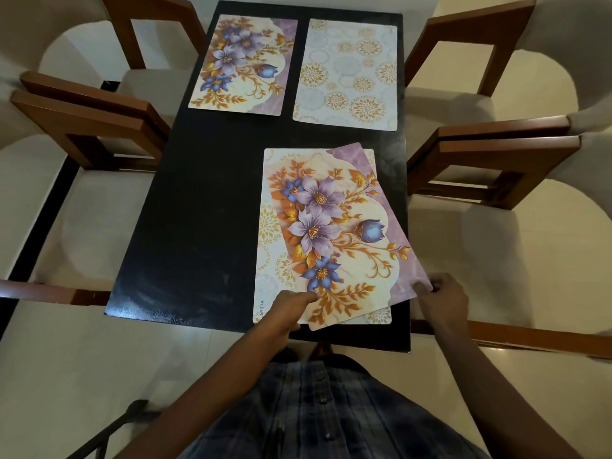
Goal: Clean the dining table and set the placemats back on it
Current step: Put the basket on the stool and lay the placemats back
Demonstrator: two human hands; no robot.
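status: mat-laying looks roughly three quarters done, by my read. the desk (pixel 205 193) is dark, with faint streaks on its near-left area. no cloth in view, so wiping is probably finished, but i can't confirm that.

placed: far floral mat (pixel 241 64) at far-left and far medallion mat (pixel 346 74) at far-right. they lie flat, side by side, with a narrow gap between them.

not placed: at near-right a lower medallion mat (pixel 268 226) lies flat and square to the desk edge. the top floral mat (pixel 331 233) lies on it, skewed, with its near-right corner hanging past the desk's right edge.

left grip (pixel 291 306): fingers mostly straight, index tip pressing on the top floral mat near its near-left corner, holding nothing. right grip (pixel 442 301): fingers curled, pinching the overhanging corner of that same mat.

left to do, as i judge it: slide the top floral mat off the stack, lay it on the near-left quarter where no mat lies, and square it with the rest. risk: the lower medallion mat drags along with it.

chairs (pixel 99 114) stand along both long sides.
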